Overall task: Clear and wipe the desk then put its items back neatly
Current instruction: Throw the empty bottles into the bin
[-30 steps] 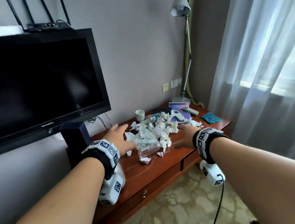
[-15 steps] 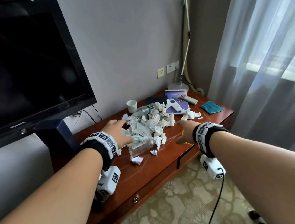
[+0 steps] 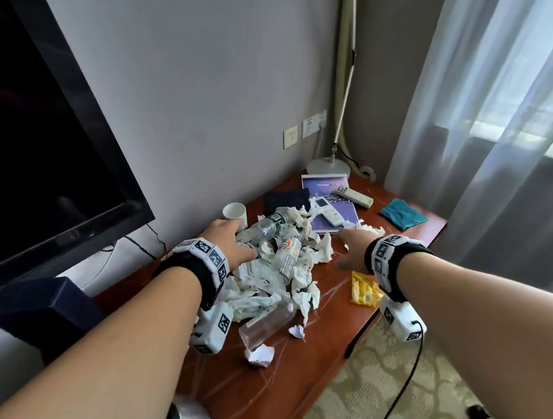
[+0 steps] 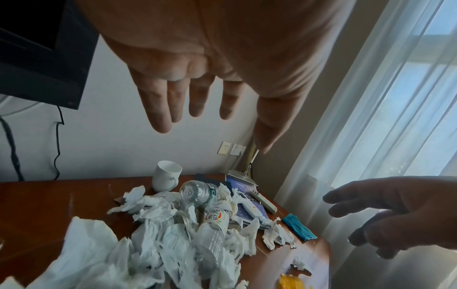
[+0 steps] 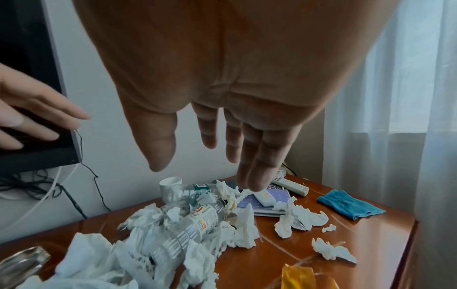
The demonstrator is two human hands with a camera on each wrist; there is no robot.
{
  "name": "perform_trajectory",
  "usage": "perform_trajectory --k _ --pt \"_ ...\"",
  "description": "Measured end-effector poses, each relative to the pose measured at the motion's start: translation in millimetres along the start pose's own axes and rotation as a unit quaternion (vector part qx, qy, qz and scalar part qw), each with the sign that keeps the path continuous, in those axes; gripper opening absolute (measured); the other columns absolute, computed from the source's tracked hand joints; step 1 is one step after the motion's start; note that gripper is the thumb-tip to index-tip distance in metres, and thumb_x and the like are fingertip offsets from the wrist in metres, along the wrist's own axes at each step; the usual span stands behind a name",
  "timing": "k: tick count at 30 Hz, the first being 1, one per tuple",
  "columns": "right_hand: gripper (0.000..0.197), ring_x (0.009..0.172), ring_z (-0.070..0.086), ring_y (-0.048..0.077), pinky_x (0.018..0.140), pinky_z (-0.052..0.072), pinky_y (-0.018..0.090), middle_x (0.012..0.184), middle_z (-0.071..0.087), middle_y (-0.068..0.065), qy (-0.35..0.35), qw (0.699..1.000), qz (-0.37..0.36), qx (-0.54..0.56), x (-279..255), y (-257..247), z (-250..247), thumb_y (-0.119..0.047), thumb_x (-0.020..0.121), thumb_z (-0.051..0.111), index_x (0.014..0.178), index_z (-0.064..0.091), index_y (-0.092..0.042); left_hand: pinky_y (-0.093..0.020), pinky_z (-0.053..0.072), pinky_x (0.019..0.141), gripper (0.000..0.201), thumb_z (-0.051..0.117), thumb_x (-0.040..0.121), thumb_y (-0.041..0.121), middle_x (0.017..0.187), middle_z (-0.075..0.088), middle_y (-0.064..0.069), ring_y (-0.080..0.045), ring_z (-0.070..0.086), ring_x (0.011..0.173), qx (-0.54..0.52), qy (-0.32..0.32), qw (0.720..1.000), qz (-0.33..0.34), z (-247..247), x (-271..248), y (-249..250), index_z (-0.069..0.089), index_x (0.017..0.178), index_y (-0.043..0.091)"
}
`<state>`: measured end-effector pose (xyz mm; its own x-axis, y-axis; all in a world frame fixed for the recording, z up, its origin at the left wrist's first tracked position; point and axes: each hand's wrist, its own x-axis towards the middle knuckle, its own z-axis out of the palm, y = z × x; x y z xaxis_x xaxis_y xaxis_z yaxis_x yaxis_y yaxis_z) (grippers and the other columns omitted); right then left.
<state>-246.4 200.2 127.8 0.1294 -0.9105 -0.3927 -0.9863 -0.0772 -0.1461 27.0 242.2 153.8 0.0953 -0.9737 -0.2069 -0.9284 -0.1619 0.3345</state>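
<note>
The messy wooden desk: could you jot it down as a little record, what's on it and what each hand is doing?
surface: reddish-brown wooden desk
mess: heap of crumpled white tissues, with clear plastic bottles lying in it
far end: white ceramic cup, teal folded cloth
left hand: open, over heap
right hand: open, holds nothing

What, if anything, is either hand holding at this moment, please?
Nothing: the left hand and right hand hover open above the crumpled tissues.
</note>
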Motion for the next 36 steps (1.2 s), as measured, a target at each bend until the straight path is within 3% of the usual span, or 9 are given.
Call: perform_trajectory --k 9,14,17,20,22,27,29,32,36 --pt "0.068 0.128 0.057 0.027 0.099 0.048 0.032 0.145 0.056 0.006 -0.061 0.998 -0.021 0.010 109 -19 14 -0.044 0.094 0.068 0.152 0.044 -0.019 -0.028 0.040 0.101 0.069 0.072 0.089 0.043 0.148 0.049 -0.010 -0.028 0.053 0.131 -0.037 -0.015 0.999 -0.030 16 79 -17 0.044 0.150 0.024" --pt "0.065 0.127 0.058 0.027 0.101 0.049 0.033 0.144 0.058 0.007 -0.104 0.994 -0.044 -0.002 184 -27 29 -0.048 0.094 0.067 0.148 0.048 -0.018 -0.032 0.043 0.108 0.070 0.070 0.090 0.045 0.148 0.054 -0.008 -0.026 0.054 0.132 -0.088 -0.013 0.991 -0.101 18 129 -26 0.045 0.151 0.021" --pt "0.061 0.118 0.063 0.029 0.095 0.052 0.034 0.136 0.062 0.010 -0.128 0.991 -0.046 0.013 233 -29 33 -0.041 0.095 0.065 0.146 0.049 -0.013 -0.030 0.042 0.107 0.071 0.071 0.090 0.046 0.149 0.053 -0.005 -0.023 0.055 0.132 -0.091 -0.009 0.985 -0.145 18 163 -31 0.045 0.151 0.022" --pt "0.038 0.096 0.068 0.028 0.080 0.055 0.033 0.109 0.070 0.011 -0.158 0.987 -0.032 0.027 272 -30 37 -0.035 0.094 0.062 0.120 0.063 -0.008 -0.026 0.041 0.102 0.063 0.070 0.091 0.043 0.144 0.058 -0.003 -0.021 0.056 0.129 -0.088 -0.016 0.981 -0.174 28 193 -27 0.049 0.148 0.021" --pt "0.029 0.089 0.067 0.027 0.073 0.053 0.031 0.101 0.068 0.010 -0.181 0.982 -0.013 0.044 290 -31 44 -0.034 0.095 0.058 0.108 0.063 -0.007 -0.025 0.041 0.095 0.054 0.069 0.093 0.039 0.139 0.061 -0.004 -0.023 0.059 0.125 -0.090 -0.023 0.979 -0.181 40 210 -21 0.055 0.142 0.021" --pt "0.048 0.113 0.067 0.031 0.099 0.055 0.040 0.125 0.068 0.016 -0.237 0.966 0.014 0.101 319 -30 71 -0.039 0.098 0.062 0.130 0.059 -0.003 -0.031 0.046 0.099 0.049 0.068 0.092 0.038 0.137 0.061 -0.012 -0.031 0.056 0.125 -0.069 -0.082 0.976 -0.188 84 239 -5 0.059 0.135 0.017" --pt "0.056 0.107 0.070 0.031 0.094 0.058 0.043 0.116 0.070 0.015 -0.247 0.956 0.039 0.153 327 -28 79 -0.045 0.092 0.070 0.128 0.058 -0.004 -0.037 0.046 0.103 0.053 0.068 0.091 0.038 0.139 0.058 -0.016 -0.034 0.053 0.129 -0.068 -0.093 0.974 -0.195 95 249 -1 0.057 0.137 0.014" --pt "0.067 0.097 0.073 0.031 0.089 0.061 0.045 0.109 0.073 0.015 -0.256 0.945 0.053 0.195 337 -28 85 -0.050 0.083 0.078 0.127 0.057 -0.004 -0.036 0.043 0.105 0.061 0.068 0.091 0.039 0.144 0.052 -0.015 -0.032 0.049 0.133 -0.071 -0.094 0.974 -0.193 102 262 2 0.051 0.145 0.014" --pt "0.057 0.079 0.071 0.028 0.082 0.061 0.042 0.097 0.074 0.011 -0.258 0.941 0.051 0.212 349 -27 84 -0.052 0.080 0.078 0.109 0.056 -0.008 -0.035 0.044 0.104 0.060 0.068 0.091 0.038 0.143 0.052 -0.014 -0.031 0.053 0.128 -0.067 -0.097 0.973 -0.200 107 280 -5 0.051 0.144 0.015"
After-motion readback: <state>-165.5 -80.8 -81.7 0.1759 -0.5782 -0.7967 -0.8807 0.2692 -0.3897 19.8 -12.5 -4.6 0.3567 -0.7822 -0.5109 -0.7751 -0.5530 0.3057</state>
